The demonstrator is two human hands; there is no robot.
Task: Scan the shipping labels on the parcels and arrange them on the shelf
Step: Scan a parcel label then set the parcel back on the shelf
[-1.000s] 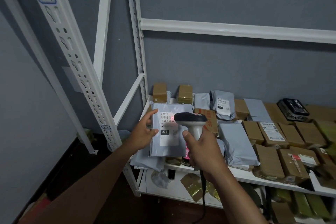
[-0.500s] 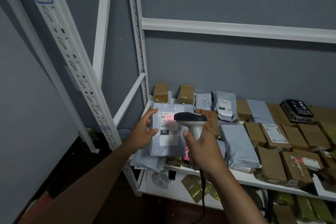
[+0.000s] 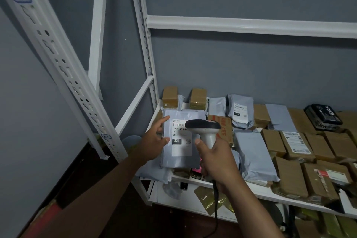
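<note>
Left hand [image 3: 154, 140] fingers [image 3: 163, 120] curled round grey parcel [image 3: 179, 158], label [image 3: 181, 137] facing up, above shelf [image 3: 257, 191]. Right hand [image 3: 218, 158] grips scanner [image 3: 204, 127], just right of those fingers.

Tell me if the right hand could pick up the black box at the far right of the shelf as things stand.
Probably not yet: the right hand grips the barcode scanner, so it has no free fingers. The black box itself lies uncovered on top of brown parcels.

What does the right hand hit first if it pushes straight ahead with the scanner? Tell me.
Probably the grey mailer that the left hand holds: the scanner in the right hand points at its label. Depth is unclear.
</note>
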